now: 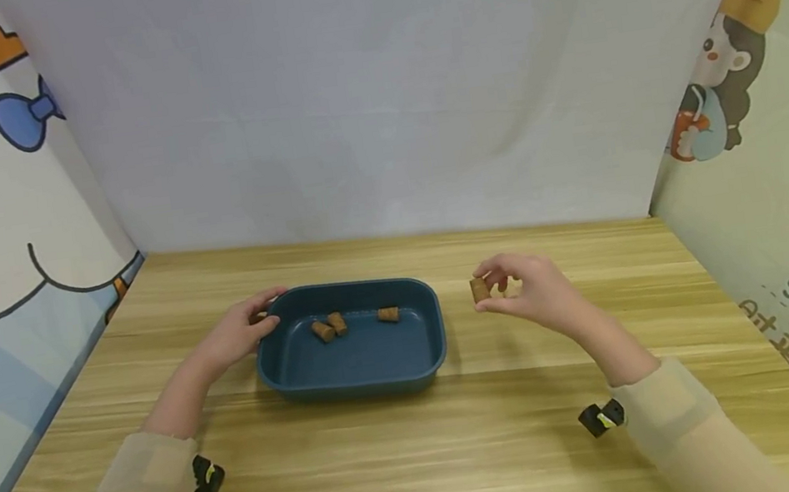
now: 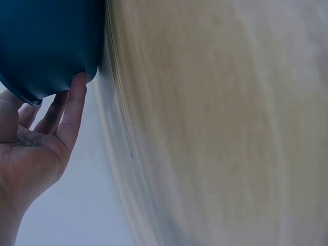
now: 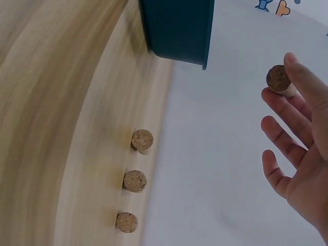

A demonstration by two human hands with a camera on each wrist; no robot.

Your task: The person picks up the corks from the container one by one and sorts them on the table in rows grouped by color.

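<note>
A dark blue rectangular dish (image 1: pixel 356 382) stands on the table with three corks in it. Two of these, a tilted cork (image 1: pixel 323 331) and another cork (image 1: pixel 337 324), lie close together; a third cork (image 1: pixel 388 314) lies on its side farther right. My left hand (image 1: pixel 243 332) grips the dish's left end; the left wrist view shows its fingers (image 2: pixel 75 110) against the outer wall. To the right of the dish, my right hand (image 1: pixel 533 294) pinches a cork (image 3: pixel 278 79) between thumb and fingers, above the table. The right hand's other fingers are spread apart.
Three more corks stand in a row on the wooden table in the right wrist view: one cork (image 3: pixel 142 140) nearest the dish, a middle cork (image 3: pixel 135 181) and an end cork (image 3: pixel 126 222). A pale cloth (image 1: pixel 376 114) hangs behind the table (image 1: pixel 425 460); printed sheets flank it.
</note>
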